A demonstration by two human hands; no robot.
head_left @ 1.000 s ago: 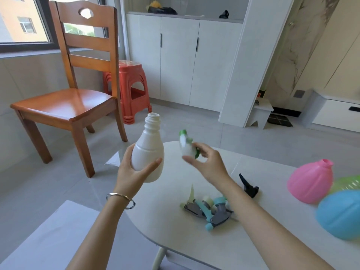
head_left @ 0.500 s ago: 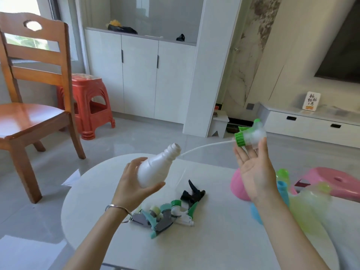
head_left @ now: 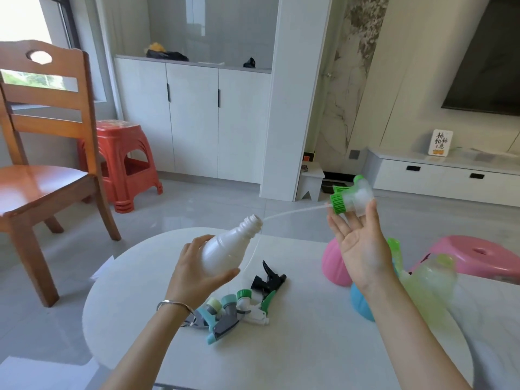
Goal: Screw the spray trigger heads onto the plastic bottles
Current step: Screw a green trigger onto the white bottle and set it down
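My left hand grips a white plastic bottle, tilted with its open threaded neck pointing up and to the right. My right hand holds a white and green spray trigger head at the fingertips, palm facing me, well to the right of the bottle. The head's thin dip tube reaches left, and its end sits at the bottle's mouth. Several loose trigger heads lie on the white table below my hands, with a black trigger head beside them.
A pink bottle, a blue bottle and a green bottle lie on the table's right side, partly behind my right arm. A wooden chair and a red stool stand at the left. A pink stool is at the right.
One second ago the bottle stood upright and the trigger head was close beside it. Since then the bottle tilted right, and my right hand moved right with the head, its tube stretched to the bottle's mouth.
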